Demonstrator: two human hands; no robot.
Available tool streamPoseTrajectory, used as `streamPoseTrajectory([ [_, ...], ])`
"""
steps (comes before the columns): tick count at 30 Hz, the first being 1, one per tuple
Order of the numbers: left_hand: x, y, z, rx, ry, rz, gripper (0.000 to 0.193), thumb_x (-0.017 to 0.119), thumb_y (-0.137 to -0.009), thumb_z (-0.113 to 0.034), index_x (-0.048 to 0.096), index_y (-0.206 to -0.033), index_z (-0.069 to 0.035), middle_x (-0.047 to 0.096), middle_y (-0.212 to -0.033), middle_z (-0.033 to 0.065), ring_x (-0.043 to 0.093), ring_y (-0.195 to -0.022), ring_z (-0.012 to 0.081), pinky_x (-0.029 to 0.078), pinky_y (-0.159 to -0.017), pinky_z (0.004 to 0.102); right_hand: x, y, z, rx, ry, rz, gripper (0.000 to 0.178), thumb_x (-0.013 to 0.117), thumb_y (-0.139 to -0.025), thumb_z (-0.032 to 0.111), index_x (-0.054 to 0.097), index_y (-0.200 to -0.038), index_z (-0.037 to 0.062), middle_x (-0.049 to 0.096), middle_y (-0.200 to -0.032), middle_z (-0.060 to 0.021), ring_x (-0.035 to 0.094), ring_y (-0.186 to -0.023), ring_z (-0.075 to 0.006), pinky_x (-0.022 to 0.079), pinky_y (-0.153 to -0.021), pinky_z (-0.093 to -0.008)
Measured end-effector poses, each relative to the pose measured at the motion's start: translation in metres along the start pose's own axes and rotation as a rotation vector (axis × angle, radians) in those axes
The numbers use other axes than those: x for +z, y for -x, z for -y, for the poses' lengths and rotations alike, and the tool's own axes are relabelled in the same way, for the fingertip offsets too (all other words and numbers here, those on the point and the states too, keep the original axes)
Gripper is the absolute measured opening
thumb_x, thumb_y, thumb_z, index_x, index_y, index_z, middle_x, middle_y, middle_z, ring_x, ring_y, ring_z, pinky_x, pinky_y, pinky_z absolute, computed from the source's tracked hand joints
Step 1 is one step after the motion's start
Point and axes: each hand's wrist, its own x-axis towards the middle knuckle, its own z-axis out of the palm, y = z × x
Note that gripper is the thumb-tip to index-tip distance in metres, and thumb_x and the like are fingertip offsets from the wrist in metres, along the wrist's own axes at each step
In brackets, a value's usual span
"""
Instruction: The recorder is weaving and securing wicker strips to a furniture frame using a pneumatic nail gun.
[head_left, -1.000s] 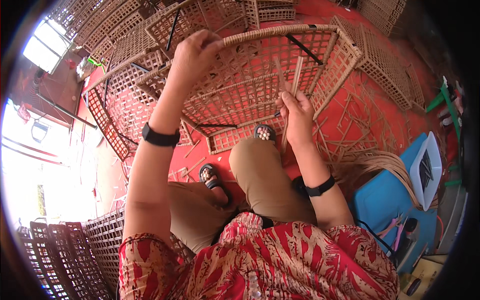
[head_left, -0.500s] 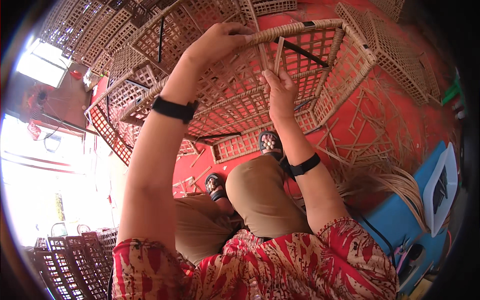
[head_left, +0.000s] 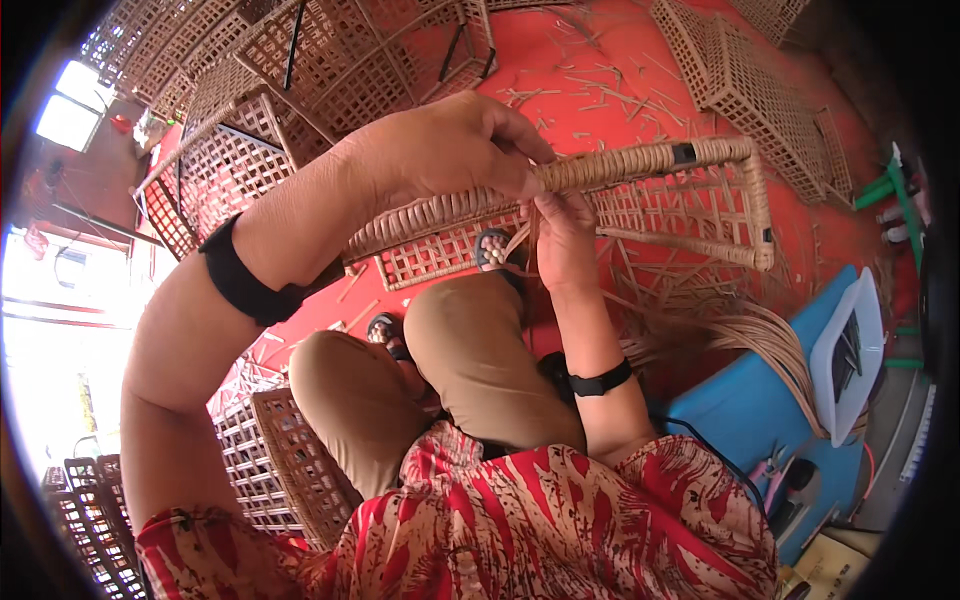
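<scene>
A tan woven basket with a cane-wrapped rim [head_left: 640, 168] is tilted in front of me, above my knees. My left hand [head_left: 450, 150] reaches across the rim from the left, with its fingers curled over the wrapped edge. Just below that edge, my right hand [head_left: 566, 240] pinches a thin cane strip [head_left: 517, 240] close to my left fingertips. The strip hangs beside the right hand, and part of it is hidden behind the fingers. A black band marks the rim right of both hands.
More woven baskets stand at the back left [head_left: 310, 70], the back right [head_left: 770, 110] and beside my left leg [head_left: 285, 460]. Cane scraps [head_left: 610, 95] litter the red floor. On my right, a blue surface [head_left: 740, 385] bears a white tray [head_left: 822, 375] and a cane bundle [head_left: 765, 345].
The basket's rim has come lower and tipped toward me. My left hand has shifted right along it, toward the right hand. The strip that stuck up above my right fingers now hangs lower.
</scene>
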Motion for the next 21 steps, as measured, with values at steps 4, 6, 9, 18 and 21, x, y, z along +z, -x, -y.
streamPoseTrajectory([
  [4, 0.019, 0.003, -0.006, 0.012, -0.106, 0.034, 0.030, 0.066, -0.093, -0.018, 0.069, -0.115, 0.001, 0.068, -0.097, 0.0038, 0.062, -0.089, 0.0116, 0.051, -0.082, 0.0283, -0.003, 0.028, 0.010, -0.030, -0.017, -0.011, 0.011, 0.070, -0.090, 0.009, 0.066, -0.100, 0.0045, 0.069, -0.093, -0.0033, 0.063, -0.086, -0.0119, 0.051, -0.076, -0.0271],
  [6, 0.022, 0.006, -0.012, -0.038, -0.187, 0.081, 0.027, 0.062, -0.095, -0.022, 0.071, -0.110, -0.002, 0.069, -0.091, 0.0047, 0.062, -0.084, 0.0128, 0.051, -0.080, 0.0315, -0.004, 0.038, 0.013, 0.032, -0.049, -0.089, 0.013, 0.071, -0.090, 0.009, 0.066, -0.101, 0.0048, 0.068, -0.095, -0.0028, 0.063, -0.086, -0.0120, 0.052, -0.076, -0.0280],
  [9, 0.033, 0.005, -0.014, 0.215, -0.400, 0.092, 0.028, 0.061, -0.093, -0.021, 0.071, -0.110, -0.002, 0.070, -0.087, 0.0105, 0.065, -0.083, 0.0201, 0.052, -0.078, 0.0360, -0.011, 0.052, 0.020, 0.055, 0.032, -0.087, 0.015, 0.069, -0.091, 0.009, 0.064, -0.105, 0.0046, 0.066, -0.099, -0.0015, 0.062, -0.088, -0.0118, 0.052, -0.078, -0.0294],
  [18, 0.082, 0.016, -0.050, 0.203, -1.031, 0.136, 0.022, 0.058, -0.091, -0.018, 0.065, -0.089, 0.003, 0.065, -0.085, 0.0217, 0.063, -0.088, 0.0391, 0.050, -0.080, 0.0463, -0.043, 0.091, 0.032, 0.108, 0.200, -0.024, 0.035, 0.062, -0.097, 0.020, 0.055, -0.129, 0.0073, 0.055, -0.130, -0.0005, 0.050, -0.120, -0.0117, 0.042, -0.103, -0.0338],
  [21, 0.081, 0.015, -0.040, 0.164, -0.848, 0.101, 0.022, 0.056, -0.091, -0.018, 0.065, -0.091, 0.002, 0.064, -0.086, 0.0217, 0.063, -0.087, 0.0395, 0.050, -0.080, 0.0480, -0.042, 0.102, 0.035, 0.098, 0.155, -0.038, 0.031, 0.066, -0.094, 0.016, 0.059, -0.123, 0.0065, 0.060, -0.123, -0.0012, 0.056, -0.111, -0.0123, 0.045, -0.098, -0.0339],
])
